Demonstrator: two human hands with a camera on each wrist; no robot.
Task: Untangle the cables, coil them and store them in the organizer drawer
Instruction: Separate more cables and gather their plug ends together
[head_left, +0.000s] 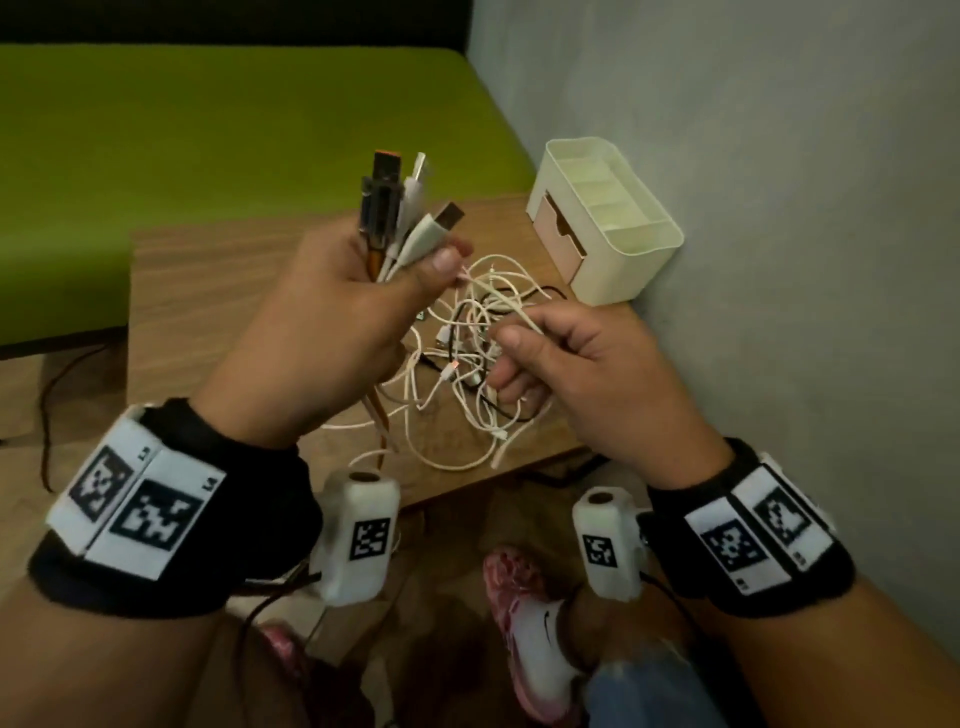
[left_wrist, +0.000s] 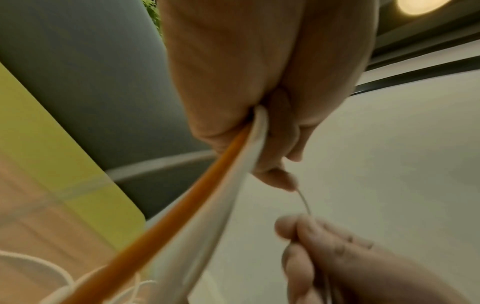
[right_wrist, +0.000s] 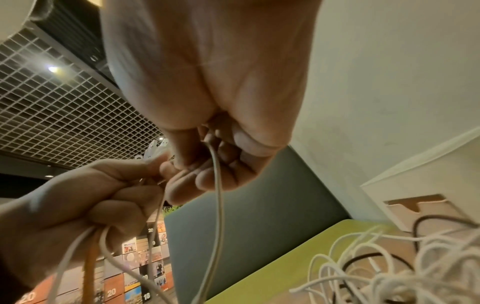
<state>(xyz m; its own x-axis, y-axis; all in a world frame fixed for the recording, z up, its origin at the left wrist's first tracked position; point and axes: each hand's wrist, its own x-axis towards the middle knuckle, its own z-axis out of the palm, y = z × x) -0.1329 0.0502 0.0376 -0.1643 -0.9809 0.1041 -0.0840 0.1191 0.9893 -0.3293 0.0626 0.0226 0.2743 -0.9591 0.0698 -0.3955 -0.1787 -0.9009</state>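
Small wooden table (head_left: 218, 291) shoved against a grey wall (head_left: 779, 208), green bench (head_left: 208, 130) behind it, one cream organizer (head_left: 613, 218) with its drawer (head_left: 558, 228) at the table's far right corner. Left hand (head_left: 332, 322) has its grip clamped on a bundle of about four plug ends (head_left: 400, 208), right hand (head_left: 587, 374) pinches one white cable (head_left: 498, 293), and the tangled cables (head_left: 467, 374) sit mid-table near the right edge.

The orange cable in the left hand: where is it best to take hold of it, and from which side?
Probably just below the left hand, where the orange cable leaves the fist taut and straight. Come from the side toward the person, since the tangled cables lie beyond it. The right hand is pinching a white cable.
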